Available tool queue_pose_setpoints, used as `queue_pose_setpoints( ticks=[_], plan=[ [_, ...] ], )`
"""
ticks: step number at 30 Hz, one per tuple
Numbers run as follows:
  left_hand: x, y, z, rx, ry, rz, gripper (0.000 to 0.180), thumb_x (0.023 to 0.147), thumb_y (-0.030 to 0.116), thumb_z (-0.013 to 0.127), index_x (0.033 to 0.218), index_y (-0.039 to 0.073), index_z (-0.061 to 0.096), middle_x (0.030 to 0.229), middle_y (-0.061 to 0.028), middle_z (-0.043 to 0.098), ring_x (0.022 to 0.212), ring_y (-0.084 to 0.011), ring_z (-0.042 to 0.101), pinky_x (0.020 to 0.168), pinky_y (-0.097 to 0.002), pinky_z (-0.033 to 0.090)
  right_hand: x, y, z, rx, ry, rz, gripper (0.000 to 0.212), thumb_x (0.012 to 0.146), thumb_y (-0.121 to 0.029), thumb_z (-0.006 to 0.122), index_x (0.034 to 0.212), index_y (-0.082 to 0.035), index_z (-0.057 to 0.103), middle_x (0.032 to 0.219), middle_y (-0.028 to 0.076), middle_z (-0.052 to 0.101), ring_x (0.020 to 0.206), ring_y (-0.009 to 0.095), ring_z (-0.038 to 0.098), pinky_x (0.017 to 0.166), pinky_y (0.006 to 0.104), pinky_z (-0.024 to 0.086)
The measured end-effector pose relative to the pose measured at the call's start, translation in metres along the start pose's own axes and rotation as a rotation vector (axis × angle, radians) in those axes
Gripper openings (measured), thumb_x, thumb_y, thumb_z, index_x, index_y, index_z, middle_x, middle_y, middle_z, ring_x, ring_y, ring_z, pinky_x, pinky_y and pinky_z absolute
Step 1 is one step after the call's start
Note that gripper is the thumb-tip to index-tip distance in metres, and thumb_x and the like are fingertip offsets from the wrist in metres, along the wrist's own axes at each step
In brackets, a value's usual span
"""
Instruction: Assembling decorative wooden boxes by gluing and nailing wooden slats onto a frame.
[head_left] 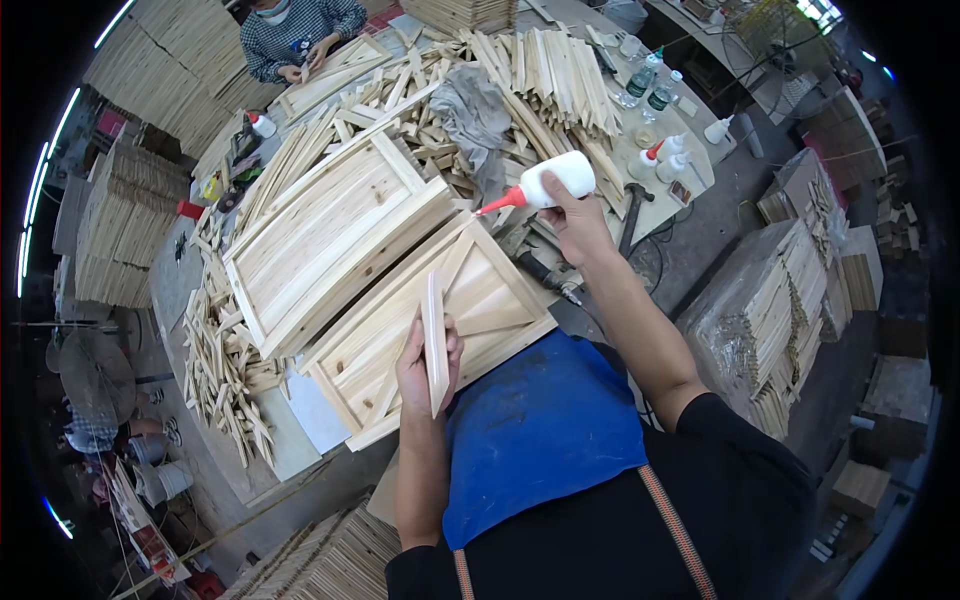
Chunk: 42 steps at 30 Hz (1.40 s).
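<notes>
My left hand (412, 362) is closed round a short wooden strip (434, 335) with angled ends, held up over a wooden panel (490, 280). That panel has a raised frame and diagonal strips on its face. In my right hand (575, 215) is a white glue bottle (565, 178), tipped sideways so that its red nozzle points left, over the panel's far corner. Beyond the panel lies a framed wooden box (330, 230) with a plain inset face.
Loose wooden strips (225, 370) lie heaped on the round table, with a grey rag (470, 115) on top. More bottles (660, 155), a hammer (632, 215) and a nail gun (545, 275) are at the right. Across the table a person (300, 40) handles wood.
</notes>
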<state>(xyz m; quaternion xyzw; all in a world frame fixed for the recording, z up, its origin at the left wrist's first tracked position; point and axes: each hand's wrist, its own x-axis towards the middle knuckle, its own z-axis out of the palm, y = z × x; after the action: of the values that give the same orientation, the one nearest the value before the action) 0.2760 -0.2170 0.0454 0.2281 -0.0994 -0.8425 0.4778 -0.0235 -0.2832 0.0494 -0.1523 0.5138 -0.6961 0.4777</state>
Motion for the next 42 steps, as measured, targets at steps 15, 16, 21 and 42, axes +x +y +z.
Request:
queue_pose_setpoints(
  ticks=[15, 16, 21, 42],
  plan=[
    [-0.062, 0.109, -0.021, 2.41, 0.318, 0.695, 0.036, 0.094, 0.001, 0.065, 0.13, 0.004, 0.07, 0.118, -0.0127, 0.068, 0.109, -0.0317, 0.062, 0.099, -0.0438, 0.048, 0.12, 0.137, -0.251, 1.074, 0.352, 0.555, 0.038, 0.105, -0.032, 0.048, 0.112, 0.002, 0.063, 0.096, 0.018, 0.067, 0.084, 0.03, 0.068, 0.063, 0.034, 0.059],
    [-0.058, 0.106, -0.02, 2.415, 0.317, 0.638, 0.037, 0.093, 0.001, 0.065, 0.129, 0.006, 0.07, 0.119, -0.0131, 0.068, 0.113, -0.0343, 0.06, 0.103, -0.0454, 0.045, 0.122, 0.143, -0.262, 1.103, 0.337, 0.556, 0.04, 0.106, -0.032, 0.045, 0.113, 0.003, 0.063, 0.095, 0.019, 0.067, 0.083, 0.03, 0.068, 0.063, 0.0344, 0.059],
    [-0.044, 0.094, -0.027, 2.439, 0.353, 0.586, 0.037, 0.089, -0.003, 0.065, 0.123, 0.008, 0.073, 0.12, -0.0132, 0.068, 0.118, -0.0359, 0.06, 0.104, -0.0471, 0.045, 0.125, 0.166, -0.279, 1.177, 0.439, 0.597, 0.045, 0.109, -0.032, 0.037, 0.112, 0.006, 0.062, 0.092, 0.02, 0.068, 0.081, 0.031, 0.068, 0.064, 0.0353, 0.059],
    [-0.035, 0.091, -0.067, 2.362, 0.276, 0.595, 0.041, 0.081, -0.005, 0.064, 0.118, 0.011, 0.074, 0.123, -0.0111, 0.068, 0.125, -0.0349, 0.058, 0.107, -0.0459, 0.045, -0.069, 0.095, -0.064, -0.298, -0.027, 0.032, 0.024, 0.109, -0.023, 0.053, 0.103, -0.004, 0.066, 0.08, 0.002, 0.063, 0.07, 0.011, 0.059, 0.062, 0.0252, 0.047]
  ],
)
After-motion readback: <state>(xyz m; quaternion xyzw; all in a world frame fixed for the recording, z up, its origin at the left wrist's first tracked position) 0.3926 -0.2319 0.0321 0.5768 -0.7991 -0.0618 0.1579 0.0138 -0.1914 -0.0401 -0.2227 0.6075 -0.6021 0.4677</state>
